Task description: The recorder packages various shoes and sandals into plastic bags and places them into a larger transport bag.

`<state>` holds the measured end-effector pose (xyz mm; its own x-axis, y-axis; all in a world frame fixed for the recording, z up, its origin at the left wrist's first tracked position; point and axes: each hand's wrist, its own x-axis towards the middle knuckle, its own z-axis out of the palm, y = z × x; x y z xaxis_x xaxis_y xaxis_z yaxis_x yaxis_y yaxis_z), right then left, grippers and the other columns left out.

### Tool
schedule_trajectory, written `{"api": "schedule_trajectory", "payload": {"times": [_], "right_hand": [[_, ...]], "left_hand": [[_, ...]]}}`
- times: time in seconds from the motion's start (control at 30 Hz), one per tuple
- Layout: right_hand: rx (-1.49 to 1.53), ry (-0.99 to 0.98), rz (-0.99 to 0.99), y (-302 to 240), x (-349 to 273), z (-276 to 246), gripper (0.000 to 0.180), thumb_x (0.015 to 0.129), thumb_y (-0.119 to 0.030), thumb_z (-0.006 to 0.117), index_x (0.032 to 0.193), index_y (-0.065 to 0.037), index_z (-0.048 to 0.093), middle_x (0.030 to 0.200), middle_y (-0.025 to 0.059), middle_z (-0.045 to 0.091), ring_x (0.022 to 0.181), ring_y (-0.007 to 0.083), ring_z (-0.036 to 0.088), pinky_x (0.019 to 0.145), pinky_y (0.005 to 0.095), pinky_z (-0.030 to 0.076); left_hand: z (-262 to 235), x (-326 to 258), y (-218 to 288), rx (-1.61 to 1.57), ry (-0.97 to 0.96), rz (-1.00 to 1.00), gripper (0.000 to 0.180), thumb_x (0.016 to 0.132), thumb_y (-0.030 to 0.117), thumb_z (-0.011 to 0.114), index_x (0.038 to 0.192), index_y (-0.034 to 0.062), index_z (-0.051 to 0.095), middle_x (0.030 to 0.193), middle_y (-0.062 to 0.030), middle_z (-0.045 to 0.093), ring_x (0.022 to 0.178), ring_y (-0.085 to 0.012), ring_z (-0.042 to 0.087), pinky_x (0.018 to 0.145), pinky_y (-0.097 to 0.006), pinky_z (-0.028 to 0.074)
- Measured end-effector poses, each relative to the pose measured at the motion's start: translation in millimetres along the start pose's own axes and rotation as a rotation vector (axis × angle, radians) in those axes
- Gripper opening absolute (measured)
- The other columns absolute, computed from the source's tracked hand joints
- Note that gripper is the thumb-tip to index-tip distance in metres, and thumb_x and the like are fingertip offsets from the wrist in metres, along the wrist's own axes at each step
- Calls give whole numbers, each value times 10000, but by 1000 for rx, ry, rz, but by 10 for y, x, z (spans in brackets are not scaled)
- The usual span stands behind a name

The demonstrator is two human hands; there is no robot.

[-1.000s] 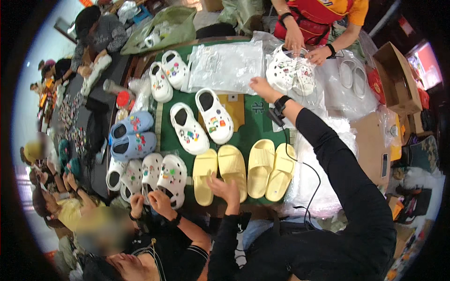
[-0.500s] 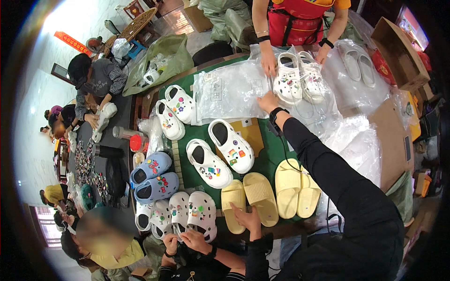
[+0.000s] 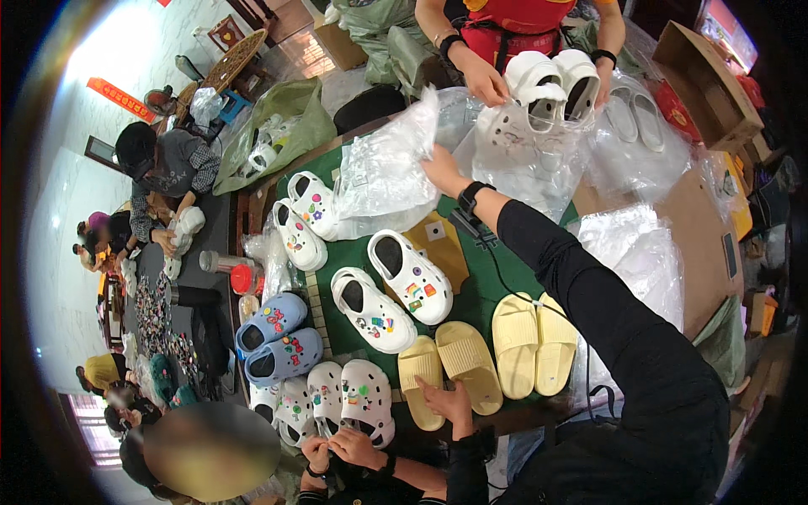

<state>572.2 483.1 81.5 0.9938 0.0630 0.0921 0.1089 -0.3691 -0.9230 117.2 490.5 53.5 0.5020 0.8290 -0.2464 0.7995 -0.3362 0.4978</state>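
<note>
My right hand [image 3: 443, 172] grips the edge of a clear plastic bag [image 3: 389, 168], lifted off the table beside a pair of white clogs [image 3: 308, 220] with charms. My left hand [image 3: 449, 406] has its fingers apart over a pale yellow slipper [image 3: 421, 383]; the other slipper of that pair [image 3: 469, 368] lies against it. In the middle of the green tabletop [image 3: 497, 269] stand two white clogs [image 3: 414, 279] with colourful charms. Further right lies a second yellow slipper pair [image 3: 534, 345]. Across the table, a co-worker's hands [image 3: 486, 84] hold white clogs [image 3: 551, 88] in a clear bag.
At the left edge stand blue clogs [image 3: 279, 337] and more white clogs [image 3: 364, 400]; a co-worker's hands [image 3: 341, 450] are beside them. Clear bags [image 3: 631, 278] lie at the right, near a cardboard box [image 3: 707, 88]. Loose charms cover a dark side table [image 3: 160, 295].
My right hand has lifted the flat plastic bag and drawn it up to the left. The co-worker opposite has tilted the bagged white clogs upright. My left hand stays by the yellow slippers.
</note>
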Motion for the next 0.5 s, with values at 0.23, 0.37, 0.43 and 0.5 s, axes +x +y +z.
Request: {"api": "schedule_trajectory", "payload": {"times": [0.23,0.37,0.43,0.5], "right_hand": [[422,411,-195,-654,-23,-263,295,792,-121,524,1053,14,512,968,230,589,917,368,559,784,384,423],[563,110,408,-49,-193,-295,319,821,-139,455,1099,16,477,999,191,587,885,341,575,712,396,461],[872,-301,863,-320,-878,175,345,845,-178,427,1151,-18,426,1005,168,544,797,288,585,539,347,493],[1062,-180,941,101,-781,64,339,866,-130,352,1176,-2,395,1147,215,478,878,359,578,560,415,525]], "left_hand": [[12,-21,27,17,-40,29,898,635,117,646,1377,16,149,1327,-240,325,1107,-430,378,962,-464,270],[72,-85,193,-27,-40,107,846,669,147,628,1378,38,179,1286,-241,367,1136,-410,366,958,-499,265],[-128,-29,-112,-5,-2,2,855,673,152,626,1382,39,163,1283,-254,362,1142,-412,363,959,-499,265],[4,-24,-42,-110,-63,188,891,671,175,637,1388,42,124,1284,-283,344,1163,-434,342,965,-520,252]]}}
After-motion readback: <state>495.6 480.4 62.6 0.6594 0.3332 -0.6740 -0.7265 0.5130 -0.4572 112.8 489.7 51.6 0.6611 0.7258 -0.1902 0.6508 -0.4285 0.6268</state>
